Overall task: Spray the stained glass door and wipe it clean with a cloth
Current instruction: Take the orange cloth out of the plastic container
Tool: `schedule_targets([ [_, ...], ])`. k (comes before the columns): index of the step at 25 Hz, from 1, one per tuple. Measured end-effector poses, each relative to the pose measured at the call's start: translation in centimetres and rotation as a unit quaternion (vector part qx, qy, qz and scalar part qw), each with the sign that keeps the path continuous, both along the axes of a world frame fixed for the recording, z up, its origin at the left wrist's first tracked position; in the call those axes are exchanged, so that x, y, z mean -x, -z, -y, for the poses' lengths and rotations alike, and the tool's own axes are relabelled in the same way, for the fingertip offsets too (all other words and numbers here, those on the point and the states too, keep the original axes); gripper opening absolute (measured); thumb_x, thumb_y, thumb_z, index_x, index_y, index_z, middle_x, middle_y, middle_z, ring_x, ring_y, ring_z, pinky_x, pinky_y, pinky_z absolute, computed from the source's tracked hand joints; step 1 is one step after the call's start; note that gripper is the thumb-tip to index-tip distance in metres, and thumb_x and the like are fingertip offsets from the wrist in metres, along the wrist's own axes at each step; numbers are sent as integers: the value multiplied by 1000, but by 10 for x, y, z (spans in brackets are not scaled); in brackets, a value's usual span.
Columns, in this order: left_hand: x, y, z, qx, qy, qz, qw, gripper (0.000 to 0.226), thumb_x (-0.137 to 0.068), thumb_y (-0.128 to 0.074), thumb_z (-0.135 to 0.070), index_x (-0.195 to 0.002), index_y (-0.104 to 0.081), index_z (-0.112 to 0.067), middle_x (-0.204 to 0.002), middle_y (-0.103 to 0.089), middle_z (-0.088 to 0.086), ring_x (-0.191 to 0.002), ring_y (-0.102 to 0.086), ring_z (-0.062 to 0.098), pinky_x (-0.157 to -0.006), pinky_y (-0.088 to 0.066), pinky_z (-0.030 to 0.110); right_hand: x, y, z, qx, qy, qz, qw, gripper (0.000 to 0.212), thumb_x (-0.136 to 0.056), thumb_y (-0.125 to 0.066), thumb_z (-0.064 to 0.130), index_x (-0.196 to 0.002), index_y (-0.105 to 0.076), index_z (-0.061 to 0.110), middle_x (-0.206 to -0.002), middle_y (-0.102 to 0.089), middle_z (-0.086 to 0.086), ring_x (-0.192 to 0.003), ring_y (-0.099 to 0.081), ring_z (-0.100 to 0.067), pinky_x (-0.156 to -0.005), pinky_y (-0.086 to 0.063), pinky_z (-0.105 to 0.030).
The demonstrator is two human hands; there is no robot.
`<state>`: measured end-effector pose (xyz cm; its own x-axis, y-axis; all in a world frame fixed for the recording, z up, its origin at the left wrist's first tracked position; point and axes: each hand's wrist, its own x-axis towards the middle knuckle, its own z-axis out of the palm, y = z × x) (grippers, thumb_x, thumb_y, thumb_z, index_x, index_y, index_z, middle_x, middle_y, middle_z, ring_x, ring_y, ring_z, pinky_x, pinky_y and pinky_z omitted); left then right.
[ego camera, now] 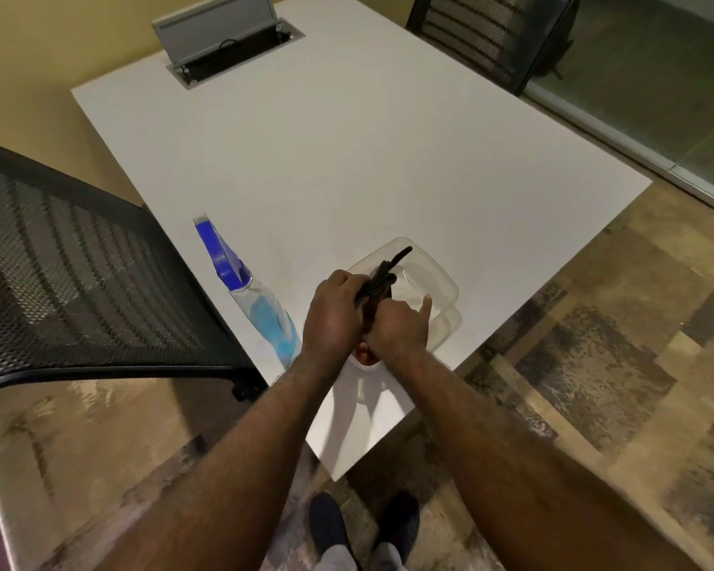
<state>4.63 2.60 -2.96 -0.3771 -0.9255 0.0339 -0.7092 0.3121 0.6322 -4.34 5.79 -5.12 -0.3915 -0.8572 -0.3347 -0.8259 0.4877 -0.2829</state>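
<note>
A dark cloth point(382, 274), twisted into a tight roll, is held over a clear plastic container point(437, 282) near the table's front corner. My left hand point(334, 315) grips one end of the cloth. My right hand point(398, 327) grips the other end, with one finger sticking out. A spray bottle point(260, 311) with a blue trigger head and blue liquid stands just left of my hands. The glass door point(644, 101) runs along the upper right, beyond the table.
The white table point(347, 158) has an open cable box point(227, 47) at its far end. A black mesh chair point(79, 282) stands close on the left, another point(483, 35) at the far side. Patterned floor lies to the right and below.
</note>
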Motion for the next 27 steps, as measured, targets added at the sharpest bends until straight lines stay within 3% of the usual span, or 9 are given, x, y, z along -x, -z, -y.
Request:
schedule_targets([
  [9,-10,-71,-20,108,12,-131,985,27,-93,-62,-9,-118,-71,-7,-106,-67,11,-97,-59,20,-82,-44,23,3,-70,-27,140,54,-8,989,6,-84,-60,22,-83,-55,18,-79,-68,2,-87,-66,-20,-120,5,-51],
  [11,-12,-90,-25,121,11,-181,976,28,-91,-61,-2,-117,-70,-5,-112,-64,10,-103,-58,17,-86,-50,23,6,-91,-39,189,80,-19,979,11,-81,-62,18,-90,-57,17,-81,-69,1,-90,-66,-22,-119,3,-53],
  [13,-13,-107,-27,120,18,-233,965,30,-90,-59,4,-118,-67,-5,-123,-59,4,-114,-53,4,-95,-46,11,12,-114,-54,237,115,-34,964,26,-79,-67,15,-104,-59,16,-88,-70,-2,-99,-64,-26,-118,-1,-55],
  [16,-10,-133,-33,43,33,-322,945,30,-94,-57,-2,-118,-62,-20,-114,-64,-14,-104,-57,-14,-84,-46,4,26,-150,-77,296,157,-37,942,44,-82,-73,20,-123,-56,16,-106,-70,-4,-111,-59,-28,-116,-24,-56],
  [18,-8,-146,-39,-58,34,-396,916,27,-97,-57,-11,-109,-59,-34,-106,-65,-12,-99,-63,-2,-78,-54,15,36,-176,-98,360,192,25,913,41,-84,-69,15,-123,-58,15,-111,-68,-5,-107,-61,-27,-101,-46,-43],
  [19,-5,-151,-42,-115,32,-432,894,27,-97,-57,-12,-106,-58,-37,-107,-66,-5,-99,-64,7,-79,-56,24,41,-189,-111,394,212,57,893,41,-81,-67,8,-121,-61,14,-112,-68,-5,-104,-63,-23,-94,-50,-34],
  [21,4,-158,-49,-196,40,-476,856,25,-98,-56,-11,-104,-59,-36,-108,-66,6,-98,-64,20,-80,-57,41,46,-210,-145,442,240,64,862,47,-73,-64,1,-118,-66,12,-112,-69,-5,-100,-62,-15,-86,-44,-20],
  [25,44,-166,-92,-285,128,-490,814,17,-100,-57,-13,-108,-59,-27,-105,-71,4,-91,-67,18,-63,-56,29,50,-239,-233,467,295,2,834,49,-72,-63,-4,-118,-67,12,-115,-69,-6,-104,-63,-18,-91,-49,-26],
  [27,69,-169,-130,-331,176,-480,793,16,-96,-62,-15,-108,-61,-25,-106,-73,3,-95,-69,21,-68,-58,34,51,-250,-287,476,327,-37,816,53,-70,-61,-8,-118,-67,13,-115,-68,-4,-105,-61,-16,-92,-49,-27],
])
